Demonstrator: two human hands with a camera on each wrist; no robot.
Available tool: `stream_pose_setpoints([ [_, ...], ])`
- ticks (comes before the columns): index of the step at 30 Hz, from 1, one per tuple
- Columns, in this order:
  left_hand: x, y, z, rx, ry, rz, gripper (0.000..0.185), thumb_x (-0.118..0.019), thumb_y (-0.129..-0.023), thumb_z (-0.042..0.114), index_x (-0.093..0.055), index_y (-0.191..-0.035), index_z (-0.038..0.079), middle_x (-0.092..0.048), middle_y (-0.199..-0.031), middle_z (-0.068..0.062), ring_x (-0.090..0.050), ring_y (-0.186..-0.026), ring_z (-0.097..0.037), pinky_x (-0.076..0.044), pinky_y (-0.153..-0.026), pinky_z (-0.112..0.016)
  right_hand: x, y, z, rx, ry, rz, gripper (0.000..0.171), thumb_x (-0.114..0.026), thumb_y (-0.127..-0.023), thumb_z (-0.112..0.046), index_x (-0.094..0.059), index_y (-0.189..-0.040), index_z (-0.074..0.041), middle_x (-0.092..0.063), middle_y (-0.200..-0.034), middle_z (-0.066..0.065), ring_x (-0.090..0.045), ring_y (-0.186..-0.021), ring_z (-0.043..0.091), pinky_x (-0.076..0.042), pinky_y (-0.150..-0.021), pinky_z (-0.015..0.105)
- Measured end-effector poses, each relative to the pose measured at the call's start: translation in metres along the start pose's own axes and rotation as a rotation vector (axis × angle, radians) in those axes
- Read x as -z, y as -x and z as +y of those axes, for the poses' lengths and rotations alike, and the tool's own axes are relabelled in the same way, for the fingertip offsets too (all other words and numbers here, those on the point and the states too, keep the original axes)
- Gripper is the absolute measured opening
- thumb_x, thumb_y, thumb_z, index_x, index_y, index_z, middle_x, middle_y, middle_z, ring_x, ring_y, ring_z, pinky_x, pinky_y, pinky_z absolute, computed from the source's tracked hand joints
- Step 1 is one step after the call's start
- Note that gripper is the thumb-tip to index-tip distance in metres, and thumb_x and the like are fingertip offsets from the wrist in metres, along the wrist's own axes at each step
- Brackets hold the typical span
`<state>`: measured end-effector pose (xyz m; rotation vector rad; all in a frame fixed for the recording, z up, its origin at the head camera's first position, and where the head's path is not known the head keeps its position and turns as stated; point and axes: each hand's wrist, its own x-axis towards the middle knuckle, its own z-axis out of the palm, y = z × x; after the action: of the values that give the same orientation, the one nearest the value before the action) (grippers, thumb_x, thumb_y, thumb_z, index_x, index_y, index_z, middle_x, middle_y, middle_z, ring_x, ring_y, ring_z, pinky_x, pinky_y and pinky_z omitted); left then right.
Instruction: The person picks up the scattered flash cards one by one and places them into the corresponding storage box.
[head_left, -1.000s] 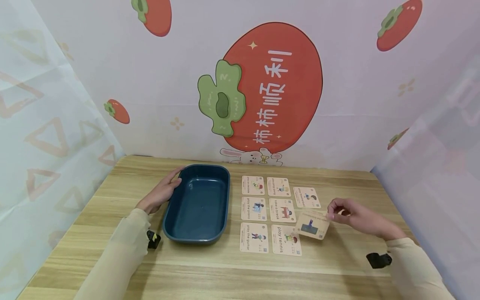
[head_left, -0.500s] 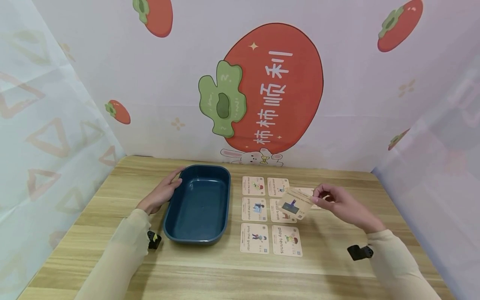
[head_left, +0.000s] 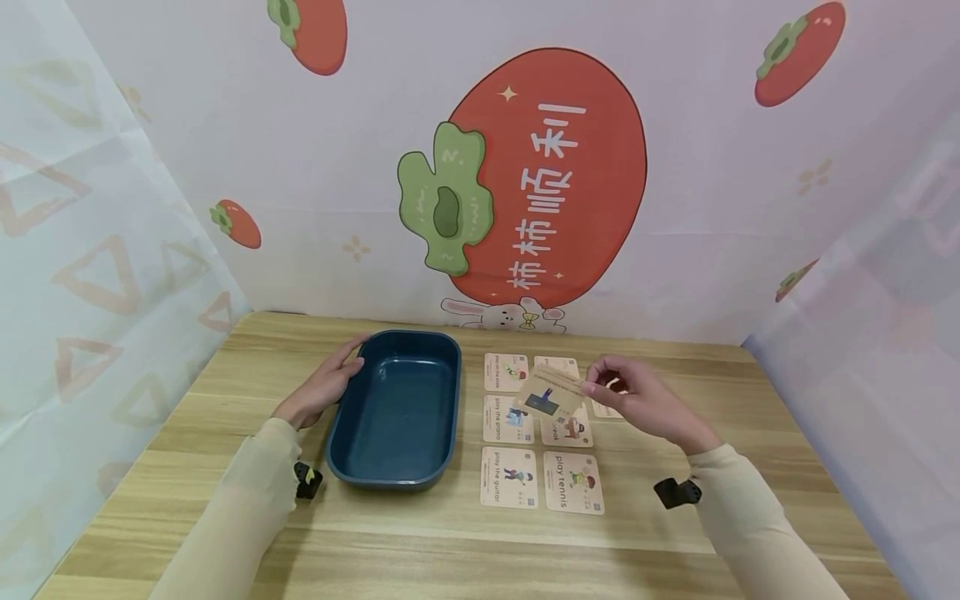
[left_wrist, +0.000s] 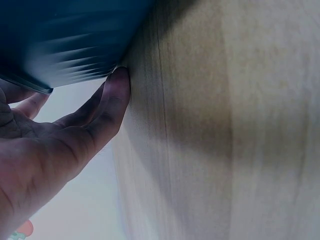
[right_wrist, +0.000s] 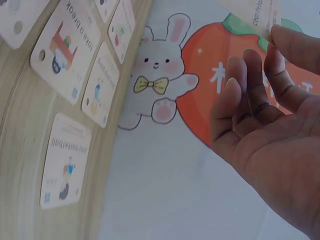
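Observation:
My right hand point(head_left: 626, 398) pinches a picture card point(head_left: 550, 393) by its edge and holds it tilted in the air above the grid of cards point(head_left: 542, 433) on the wooden table. In the right wrist view the card's point(right_wrist: 250, 15) edge shows between thumb and fingers point(right_wrist: 287, 47). My left hand point(head_left: 324, 385) rests with straight fingers against the left rim of a dark blue tray point(head_left: 396, 408). The left wrist view shows my fingertip point(left_wrist: 119, 82) touching the tray's wall point(left_wrist: 65, 40). Nothing lies in the tray.
Several picture cards lie face up in rows right of the tray, such as "play tennis" point(head_left: 573, 482) and "take a break" point(right_wrist: 59, 50). A persimmon-print backdrop point(head_left: 525, 175) walls the table's far edge; translucent curtains close both sides. Bare wood point(head_left: 450, 550) lies in front.
My right hand has lifted the card off the table's right side and carried it left, over the card grid towards the tray. The left hand has stayed on the tray.

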<state>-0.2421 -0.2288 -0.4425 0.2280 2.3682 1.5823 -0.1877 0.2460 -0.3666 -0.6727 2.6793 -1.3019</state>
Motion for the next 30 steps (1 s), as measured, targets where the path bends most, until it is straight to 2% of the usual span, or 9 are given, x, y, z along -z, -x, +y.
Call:
stream_pose_setpoints([
  [8,0.000,0.000,-0.001,-0.001,-0.004,-0.003,0.055,-0.031,-0.113,0.023,-0.012,-0.165,0.017,0.001,-0.169,-0.017,-0.007,-0.151,-0.049,-0.017,-0.115,-0.069,-0.019,-0.017,-0.014,0.014,0.010,0.009,0.008,-0.068,-0.100,-0.017,-0.064,-0.095,-0.012,-0.065,-0.091,0.009,-0.059,-0.083,0.023,-0.052,-0.076,0.036],
  [14,-0.001,0.002,0.001,0.007,0.007,-0.007,0.056,-0.031,-0.113,0.023,-0.011,-0.165,0.017,0.001,-0.169,-0.019,-0.011,-0.150,-0.050,-0.021,-0.114,-0.069,-0.032,-0.031,-0.027,0.069,0.005,0.022,0.007,-0.068,-0.099,-0.015,-0.064,-0.095,-0.011,-0.063,-0.088,0.002,-0.058,-0.081,0.021,-0.051,-0.073,0.035],
  [18,-0.001,0.003,0.002,0.008,0.017,-0.008,0.056,-0.031,-0.113,0.023,-0.011,-0.165,0.016,0.001,-0.168,-0.021,-0.016,-0.148,-0.051,-0.026,-0.112,-0.069,-0.042,-0.042,-0.036,0.097,-0.005,0.037,0.008,-0.069,-0.099,-0.015,-0.064,-0.095,-0.010,-0.061,-0.085,0.001,-0.057,-0.079,0.021,-0.050,-0.072,0.035],
  [30,-0.001,0.001,0.003,-0.003,0.015,-0.012,0.056,-0.031,-0.113,0.024,-0.011,-0.165,0.016,0.002,-0.168,-0.020,-0.010,-0.150,-0.051,-0.021,-0.113,-0.070,-0.074,-0.069,-0.051,0.122,-0.068,0.026,0.007,-0.067,-0.100,-0.013,-0.064,-0.096,-0.009,-0.060,-0.088,0.003,-0.056,-0.079,0.021,-0.049,-0.070,0.035],
])
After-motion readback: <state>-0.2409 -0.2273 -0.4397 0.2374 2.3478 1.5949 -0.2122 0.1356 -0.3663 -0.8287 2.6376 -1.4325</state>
